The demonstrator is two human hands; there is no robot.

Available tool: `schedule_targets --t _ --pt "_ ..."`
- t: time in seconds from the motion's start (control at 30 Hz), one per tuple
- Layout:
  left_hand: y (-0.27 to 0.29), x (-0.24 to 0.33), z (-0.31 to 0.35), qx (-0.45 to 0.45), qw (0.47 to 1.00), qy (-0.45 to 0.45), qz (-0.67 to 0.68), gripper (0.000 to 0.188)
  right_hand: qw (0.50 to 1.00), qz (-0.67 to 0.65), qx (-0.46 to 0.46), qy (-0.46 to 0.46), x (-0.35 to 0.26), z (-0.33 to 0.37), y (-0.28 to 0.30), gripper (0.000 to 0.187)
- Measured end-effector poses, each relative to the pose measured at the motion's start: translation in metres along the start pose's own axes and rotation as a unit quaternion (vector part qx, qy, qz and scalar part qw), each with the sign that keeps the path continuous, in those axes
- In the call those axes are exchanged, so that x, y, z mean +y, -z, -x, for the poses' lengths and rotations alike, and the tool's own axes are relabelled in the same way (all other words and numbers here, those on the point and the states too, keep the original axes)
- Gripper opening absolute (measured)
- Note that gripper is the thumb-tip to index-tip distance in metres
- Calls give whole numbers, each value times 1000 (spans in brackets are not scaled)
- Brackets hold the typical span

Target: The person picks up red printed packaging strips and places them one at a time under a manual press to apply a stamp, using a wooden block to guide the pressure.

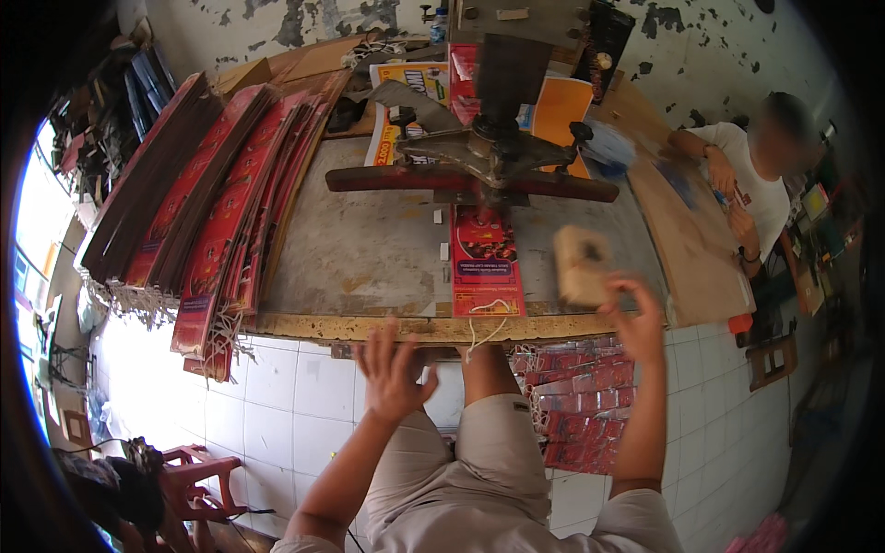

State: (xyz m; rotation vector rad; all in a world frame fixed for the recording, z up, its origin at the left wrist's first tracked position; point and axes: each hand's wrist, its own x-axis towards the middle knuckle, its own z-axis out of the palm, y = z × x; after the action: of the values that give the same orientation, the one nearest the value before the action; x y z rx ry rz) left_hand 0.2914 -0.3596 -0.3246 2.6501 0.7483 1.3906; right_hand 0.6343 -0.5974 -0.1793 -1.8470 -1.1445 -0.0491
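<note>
The wearer's beige shirt (484,532) sits nearest in the head view; beyond it the left hand (395,380) spreads empty by the near edge of the tabletop (350,244), while the right hand (636,323), half-curled, is at a blurred tan block (581,267), its hold impossible to tell. The red printed strip (487,281) lies mid-tabletop before the metal crossbar (369,179); likely light, flexible and slick, it suits a pinch at its near corners.

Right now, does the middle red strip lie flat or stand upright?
Flat: the red strip lies along the grey table, its white string drooping over the edge.
</note>
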Motion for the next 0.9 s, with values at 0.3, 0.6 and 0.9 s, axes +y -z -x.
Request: schedule_targets --t 0.3,0.6,0.9 --pt "-49 -37 20 99 994 15 -35 70 941 226 227 -108 237 -52 157 35" --pt "-53 -50 24 127 989 -9 -70 66 918 309 243 -57 243 -47 146 40" --pt "-57 -49 27 94 992 -11 -84 73 913 323 218 -117 224 -46 149 43"
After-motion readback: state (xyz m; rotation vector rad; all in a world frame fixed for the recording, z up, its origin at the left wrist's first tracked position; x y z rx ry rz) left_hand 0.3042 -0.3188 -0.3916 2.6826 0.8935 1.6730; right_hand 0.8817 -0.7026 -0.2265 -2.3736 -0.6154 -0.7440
